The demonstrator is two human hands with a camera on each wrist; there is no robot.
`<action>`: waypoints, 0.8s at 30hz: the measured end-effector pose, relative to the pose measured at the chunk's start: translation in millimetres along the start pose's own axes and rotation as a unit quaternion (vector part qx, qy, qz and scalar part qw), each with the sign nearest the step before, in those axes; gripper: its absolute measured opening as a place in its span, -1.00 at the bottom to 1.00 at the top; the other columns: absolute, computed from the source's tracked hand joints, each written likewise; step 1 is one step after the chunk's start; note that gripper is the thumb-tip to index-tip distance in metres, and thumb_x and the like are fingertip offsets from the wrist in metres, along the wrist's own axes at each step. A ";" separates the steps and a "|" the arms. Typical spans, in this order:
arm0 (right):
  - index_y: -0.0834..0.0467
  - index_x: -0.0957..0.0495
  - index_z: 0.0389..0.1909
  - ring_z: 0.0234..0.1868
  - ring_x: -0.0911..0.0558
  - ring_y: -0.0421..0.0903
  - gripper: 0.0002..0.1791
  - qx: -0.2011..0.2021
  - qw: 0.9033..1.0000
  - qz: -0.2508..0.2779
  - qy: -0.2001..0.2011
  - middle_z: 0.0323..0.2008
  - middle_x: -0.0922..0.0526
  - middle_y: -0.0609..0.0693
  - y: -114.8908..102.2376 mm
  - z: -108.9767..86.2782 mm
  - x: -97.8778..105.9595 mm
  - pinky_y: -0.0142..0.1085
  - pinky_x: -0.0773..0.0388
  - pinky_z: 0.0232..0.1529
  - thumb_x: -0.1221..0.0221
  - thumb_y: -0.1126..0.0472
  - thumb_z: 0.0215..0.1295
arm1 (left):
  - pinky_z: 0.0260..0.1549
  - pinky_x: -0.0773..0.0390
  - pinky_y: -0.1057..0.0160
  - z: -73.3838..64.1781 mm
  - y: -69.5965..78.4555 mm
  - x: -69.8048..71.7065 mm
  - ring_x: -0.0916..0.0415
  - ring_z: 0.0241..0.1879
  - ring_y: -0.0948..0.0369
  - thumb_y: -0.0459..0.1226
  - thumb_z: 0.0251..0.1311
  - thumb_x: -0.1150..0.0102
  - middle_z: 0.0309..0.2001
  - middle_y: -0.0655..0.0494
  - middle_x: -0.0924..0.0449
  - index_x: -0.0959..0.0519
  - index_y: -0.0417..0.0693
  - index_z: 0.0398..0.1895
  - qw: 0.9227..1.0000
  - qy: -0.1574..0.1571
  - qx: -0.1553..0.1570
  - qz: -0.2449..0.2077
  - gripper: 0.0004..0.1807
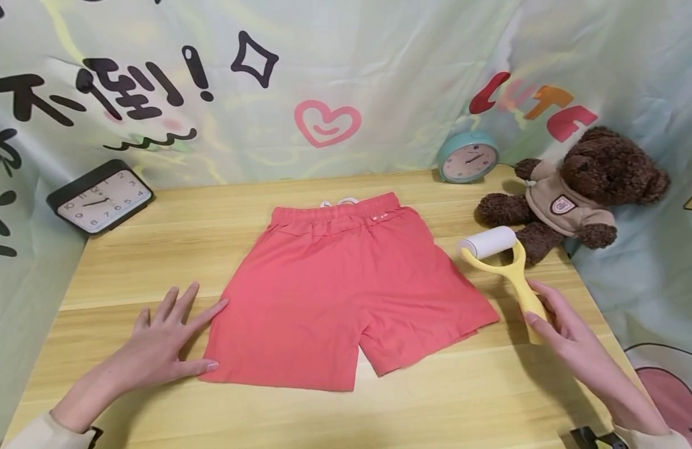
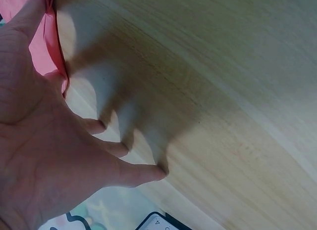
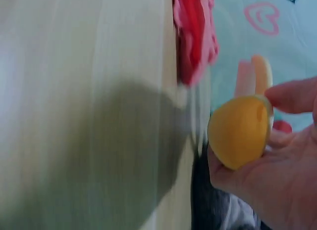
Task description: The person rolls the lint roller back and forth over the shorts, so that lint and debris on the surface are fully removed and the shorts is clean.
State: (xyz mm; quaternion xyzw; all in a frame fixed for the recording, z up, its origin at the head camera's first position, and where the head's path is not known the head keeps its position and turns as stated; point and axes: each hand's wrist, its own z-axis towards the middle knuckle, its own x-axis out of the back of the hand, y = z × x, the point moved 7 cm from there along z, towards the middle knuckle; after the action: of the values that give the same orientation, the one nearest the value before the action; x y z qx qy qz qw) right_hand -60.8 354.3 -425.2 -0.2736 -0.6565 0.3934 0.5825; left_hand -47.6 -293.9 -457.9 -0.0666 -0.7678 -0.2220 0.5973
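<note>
Red shorts lie spread flat on the wooden table, waistband toward the back, a bit of white drawstring showing there. My left hand, fingers spread, rests at their left edge, with thumb and index fingertips touching the cloth. In the left wrist view the other fingertips of the left hand meet the tabletop. To the right of the shorts, my right hand grips the yellow handle of a lint roller, held above the table with its white roll pointing away. The handle's end fills part of the right wrist view.
A black-framed clock stands at the back left of the table. At the back right are a round teal clock and a brown teddy bear, close behind the lint roller. Printed cloth hangs around the sides.
</note>
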 end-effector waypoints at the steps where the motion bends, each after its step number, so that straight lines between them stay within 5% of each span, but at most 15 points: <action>1: 0.34 -0.01 0.71 0.19 -0.45 -0.48 -0.31 -0.003 1.000 0.001 0.003 0.32 -0.43 -0.11 -1.2 2.5 -4.6 -0.65 -0.43 0.04 -0.02 0.43 0.70 | 0.09 -0.08 -0.80 0.0 -0.1 0.1 0.05 0.52 -0.62 0.45 0.19 -0.37 0.71 -0.40 0.16 -0.10 0.42 0.79 1.000 0.000 0.000 -0.001 0.16; 8: 0.42 0.01 0.69 0.19 -0.37 -0.47 -0.29 -0.017 0.999 -0.022 0.028 0.41 -0.30 0.49 -5.2 22.9 -25.5 -0.72 -0.33 0.03 -0.06 0.38 0.70 | 0.08 -0.09 -0.81 -1.6 -0.7 0.1 0.05 0.52 -0.63 0.45 0.20 -0.37 0.70 -0.42 0.14 -0.10 0.41 0.79 1.000 0.001 0.003 0.001 0.15; 11: 0.44 0.01 0.68 0.29 -0.44 -0.07 -0.28 -0.032 0.998 -0.050 0.031 0.41 -0.30 0.55 -1.4 29.3 -29.4 -0.73 -0.25 0.03 -0.08 0.34 0.71 | 0.08 -0.09 -0.82 -3.2 -0.4 -1.5 0.05 0.52 -0.63 0.45 0.20 -0.37 0.69 -0.43 0.14 -0.10 0.41 0.79 1.000 0.002 0.004 0.001 0.16; 15: 0.47 0.03 0.67 0.40 -0.31 0.45 -0.28 -0.047 0.997 -0.056 0.016 0.52 -0.18 0.60 1.6 36.0 -36.6 -0.77 -0.14 0.06 -0.07 0.30 0.73 | 0.07 -0.10 -0.82 -7.0 -0.7 -4.0 0.05 0.52 -0.63 0.44 0.19 -0.38 0.69 -0.43 0.12 -0.11 0.41 0.79 1.000 0.008 0.005 0.001 0.16; 21: 0.49 0.06 0.67 0.43 -0.29 0.46 -0.25 -0.078 0.995 -0.060 -0.013 0.53 -0.16 0.59 5.0 30.7 -43.8 -0.74 -0.11 0.12 -0.07 0.25 0.74 | 0.06 -0.08 -0.85 -18.2 0.6 -16.6 0.06 0.53 -0.62 0.46 0.17 -0.38 0.69 -0.41 0.12 -0.12 0.44 0.78 1.000 -0.007 0.017 -0.012 0.15; 24: 0.51 0.07 0.65 0.50 -0.20 0.52 -0.23 -0.085 0.994 -0.066 -0.026 0.55 -0.10 0.62 5.1 27.1 -46.1 -0.39 -0.14 0.46 -0.08 0.22 0.74 | 0.07 -0.09 -0.84 -21.1 2.1 -19.8 0.04 0.53 -0.60 0.48 0.15 -0.37 0.68 -0.40 0.08 -0.15 0.43 0.77 1.000 -0.010 0.021 -0.014 0.16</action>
State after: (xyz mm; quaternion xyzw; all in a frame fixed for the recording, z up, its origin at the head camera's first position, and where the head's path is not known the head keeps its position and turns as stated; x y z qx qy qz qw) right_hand -79.9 314.0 -455.1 -0.2674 -0.7194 0.3037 0.5645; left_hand -22.6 -297.6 -472.1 -0.0451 -0.7789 -0.2137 0.5879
